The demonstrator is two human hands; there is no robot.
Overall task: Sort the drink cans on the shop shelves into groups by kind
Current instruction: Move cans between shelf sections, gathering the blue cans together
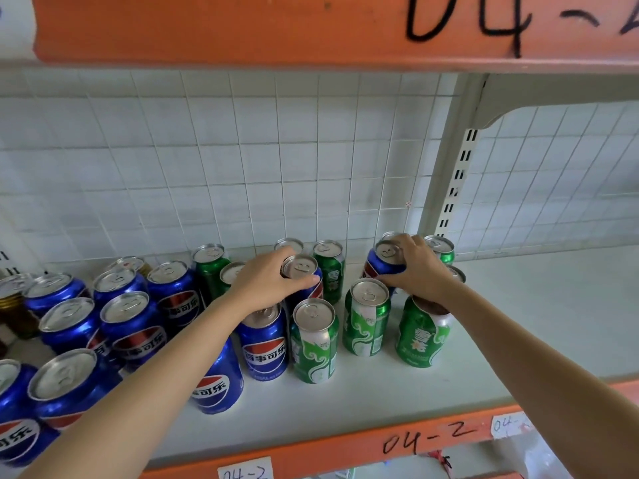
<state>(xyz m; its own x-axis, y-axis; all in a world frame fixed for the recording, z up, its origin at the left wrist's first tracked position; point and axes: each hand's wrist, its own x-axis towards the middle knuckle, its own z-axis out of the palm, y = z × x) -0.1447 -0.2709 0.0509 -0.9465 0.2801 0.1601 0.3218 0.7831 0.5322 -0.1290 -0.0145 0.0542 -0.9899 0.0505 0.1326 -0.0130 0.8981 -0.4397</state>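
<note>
Mid-sort: left hand grips blue can among greens; right hand grips blue can at right end. Next: carry both left to blue group, clear of green cans.

Blue cans w/ red-white-blue globe logo & white lettering, silver tops, grouped left of the left hand. That hand is on a blue can; right hand is on another blue can. Green cans w/ white swirl pattern & silver tops below and btwn both hands. Shelf pale grey-white, front edge orange w/ black handwritten marks. Back wall white square grid.
</note>
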